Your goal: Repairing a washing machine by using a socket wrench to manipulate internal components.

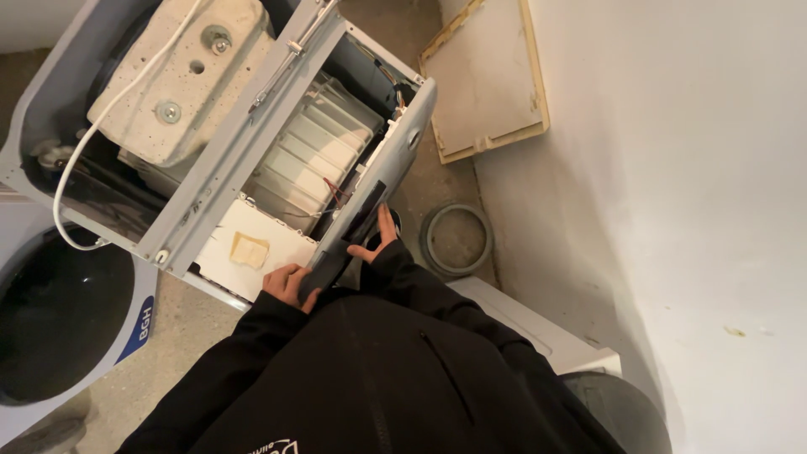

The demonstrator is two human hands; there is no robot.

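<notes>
A grey rubber ring (455, 239) and wooden board (487, 80) lie on the floor.

Open top of washing machine (210, 151): cross brace (252, 126) splits it, concrete counterweight (181, 71) fills left bay, detergent housing (307, 155) fills right. Front control panel (378, 189) hemmed by both hands; bare floor beside rubber door gasket (456, 240).

grey control panel (382, 181), white cable (80, 143), black sleeves (252, 345).
</notes>
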